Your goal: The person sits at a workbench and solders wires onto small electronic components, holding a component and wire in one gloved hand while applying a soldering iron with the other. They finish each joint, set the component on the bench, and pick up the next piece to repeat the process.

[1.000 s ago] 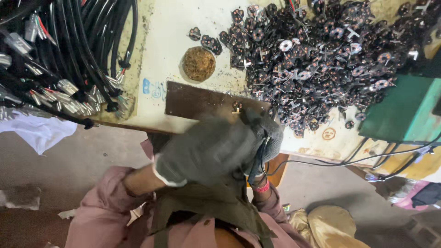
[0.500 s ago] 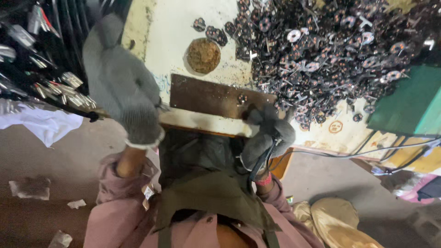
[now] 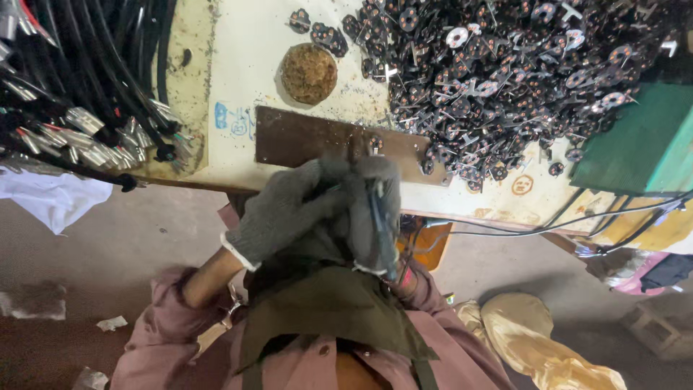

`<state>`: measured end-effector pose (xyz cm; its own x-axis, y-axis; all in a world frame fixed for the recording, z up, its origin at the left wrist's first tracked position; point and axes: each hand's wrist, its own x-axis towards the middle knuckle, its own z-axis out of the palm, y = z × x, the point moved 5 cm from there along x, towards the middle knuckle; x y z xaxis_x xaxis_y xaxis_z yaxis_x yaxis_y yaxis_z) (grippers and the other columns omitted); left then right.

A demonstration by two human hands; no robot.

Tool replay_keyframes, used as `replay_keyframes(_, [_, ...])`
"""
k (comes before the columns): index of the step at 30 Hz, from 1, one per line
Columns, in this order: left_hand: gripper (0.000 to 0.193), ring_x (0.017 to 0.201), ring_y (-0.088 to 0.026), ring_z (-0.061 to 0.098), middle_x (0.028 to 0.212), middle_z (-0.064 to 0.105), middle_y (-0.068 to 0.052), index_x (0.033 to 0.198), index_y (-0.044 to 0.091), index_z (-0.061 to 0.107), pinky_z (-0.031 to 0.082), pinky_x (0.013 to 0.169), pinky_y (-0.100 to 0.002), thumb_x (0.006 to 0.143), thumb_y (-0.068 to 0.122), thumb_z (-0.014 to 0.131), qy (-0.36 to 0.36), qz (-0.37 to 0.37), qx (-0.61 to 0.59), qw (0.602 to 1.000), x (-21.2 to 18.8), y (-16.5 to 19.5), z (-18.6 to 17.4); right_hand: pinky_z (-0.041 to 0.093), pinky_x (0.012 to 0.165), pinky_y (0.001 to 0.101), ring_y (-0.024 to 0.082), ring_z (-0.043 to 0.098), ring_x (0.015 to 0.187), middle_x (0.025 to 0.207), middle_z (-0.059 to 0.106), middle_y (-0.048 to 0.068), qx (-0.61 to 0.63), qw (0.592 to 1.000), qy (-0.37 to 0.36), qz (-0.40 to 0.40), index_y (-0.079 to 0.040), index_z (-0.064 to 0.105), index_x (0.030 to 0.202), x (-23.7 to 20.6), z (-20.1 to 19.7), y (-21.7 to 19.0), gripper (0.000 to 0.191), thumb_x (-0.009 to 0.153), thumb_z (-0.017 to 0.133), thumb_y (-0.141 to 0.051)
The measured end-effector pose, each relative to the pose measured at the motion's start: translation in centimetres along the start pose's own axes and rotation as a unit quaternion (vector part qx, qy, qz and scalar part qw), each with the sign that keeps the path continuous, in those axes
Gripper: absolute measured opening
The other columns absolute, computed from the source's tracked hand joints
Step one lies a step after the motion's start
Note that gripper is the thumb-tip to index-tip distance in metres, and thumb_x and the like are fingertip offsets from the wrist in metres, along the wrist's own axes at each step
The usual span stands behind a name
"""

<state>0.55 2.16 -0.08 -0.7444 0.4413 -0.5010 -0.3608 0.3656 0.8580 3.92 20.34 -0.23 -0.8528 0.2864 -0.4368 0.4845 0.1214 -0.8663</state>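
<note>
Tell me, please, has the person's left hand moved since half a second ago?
Yes. The gloved left hand was raised over the bundle of black cables at the bench's left; it has come down and rightward to the brown metal plate, meeting the right hand.

A slim dark pen-shaped hand tool with a thin black cord stands roughly upright at the near table edge, clasped between two grey knit gloves. Its tip meets a flat rusty-brown rectangular metal plate lying along that edge.
</note>
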Motion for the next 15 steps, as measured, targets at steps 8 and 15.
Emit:
replay_keyframes(8, [0.017,0.073,-0.018,0.063,0.084,0.067,-0.011,0.116,0.004,0.065,0.054,0.070,-0.032,0.101,0.013,0.065,0.120,0.031,-0.089,0.988,0.6,1.8,-0.7,0.047,0.060,0.0272,0.016,0.062,0.070,0.086,0.065,0.007,0.041,0.984,0.035,-0.167,-0.002,0.060,0.122,-0.1,-1.5,-0.1,0.023,0.105,0.065,-0.016])
replay_keyframes(15, [0.016,0.081,-0.018,0.071,0.092,0.070,-0.011,0.115,0.004,0.065,0.055,0.073,-0.031,0.100,0.009,0.064,0.107,0.050,-0.030,0.993,-0.1,1.9,0.0,0.052,0.076,0.0295,0.018,0.063,0.085,0.103,0.068,0.010,0.083,0.985,0.023,-0.146,-0.003,0.054,0.131,0.4,-0.7,-0.1,0.043,0.094,0.078,-0.003])
